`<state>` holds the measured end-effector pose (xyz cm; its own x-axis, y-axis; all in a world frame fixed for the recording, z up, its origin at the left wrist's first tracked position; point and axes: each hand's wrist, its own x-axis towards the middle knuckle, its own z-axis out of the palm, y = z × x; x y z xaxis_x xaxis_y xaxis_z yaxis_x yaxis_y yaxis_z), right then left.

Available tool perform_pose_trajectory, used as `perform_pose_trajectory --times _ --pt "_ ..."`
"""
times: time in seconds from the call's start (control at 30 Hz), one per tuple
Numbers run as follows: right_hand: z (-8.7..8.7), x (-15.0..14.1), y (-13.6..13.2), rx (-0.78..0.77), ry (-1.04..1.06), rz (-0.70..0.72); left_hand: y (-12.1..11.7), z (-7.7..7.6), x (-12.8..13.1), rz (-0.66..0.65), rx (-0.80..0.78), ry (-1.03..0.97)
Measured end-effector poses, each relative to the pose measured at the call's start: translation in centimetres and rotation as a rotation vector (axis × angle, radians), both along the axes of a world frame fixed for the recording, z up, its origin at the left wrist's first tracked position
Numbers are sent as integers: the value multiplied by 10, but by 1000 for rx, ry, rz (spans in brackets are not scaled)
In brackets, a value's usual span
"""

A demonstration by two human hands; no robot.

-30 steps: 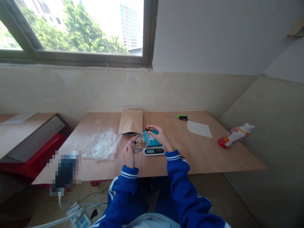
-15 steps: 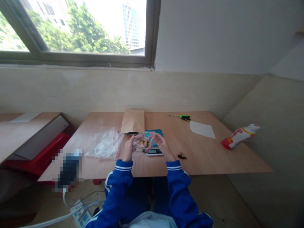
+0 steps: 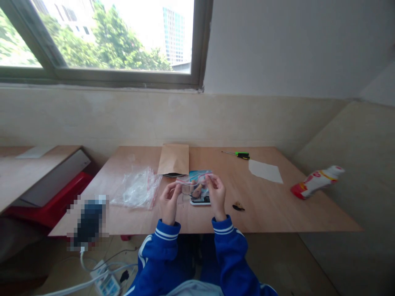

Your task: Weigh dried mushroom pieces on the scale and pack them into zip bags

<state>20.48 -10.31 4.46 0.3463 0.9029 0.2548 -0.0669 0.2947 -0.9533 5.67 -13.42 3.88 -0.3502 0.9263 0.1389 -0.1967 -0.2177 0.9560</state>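
A clear zip bag (image 3: 187, 190) with a red strip along its top hangs between my two hands. Brown dried pieces (image 3: 196, 191) lie inside it; I cannot make out their kind. My left hand (image 3: 169, 199) pinches one top corner, and my right hand (image 3: 216, 193) pinches the other. Partly hidden behind the bag is a small scale (image 3: 200, 202) with a blue top and a white front edge. Just beyond, a brown paper pouch (image 3: 174, 158) lies with its dark mouth facing me.
Loose clear zip bags (image 3: 137, 189) lie on the left of the table (image 3: 265, 216). At the right are a small dark-brown piece (image 3: 238, 206), screwdrivers (image 3: 242, 155), white paper (image 3: 265, 170) and a red-and-white bottle (image 3: 316, 183). A blurred-out device (image 3: 89, 222) stands at the front left.
The zip bag's top is now stretched straight between my hands, where it was gaping before. My left hand has shifted slightly right. The view has moved a little.
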Motion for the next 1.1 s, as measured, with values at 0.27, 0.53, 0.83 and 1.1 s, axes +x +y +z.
perform_pose_trajectory --times 0.27,0.53,0.83,1.1 --pt "4 1 -10 43 -83 61 1 7 3 62 7 9" --pt "12 13 -18 -10 60 -1 1 12 7 172 24 -174" --pt "15 40 -28 20 -93 9 -3 23 9 42 17 -62" --pt "18 44 -30 47 -83 10 -3 30 3 68 79 9"
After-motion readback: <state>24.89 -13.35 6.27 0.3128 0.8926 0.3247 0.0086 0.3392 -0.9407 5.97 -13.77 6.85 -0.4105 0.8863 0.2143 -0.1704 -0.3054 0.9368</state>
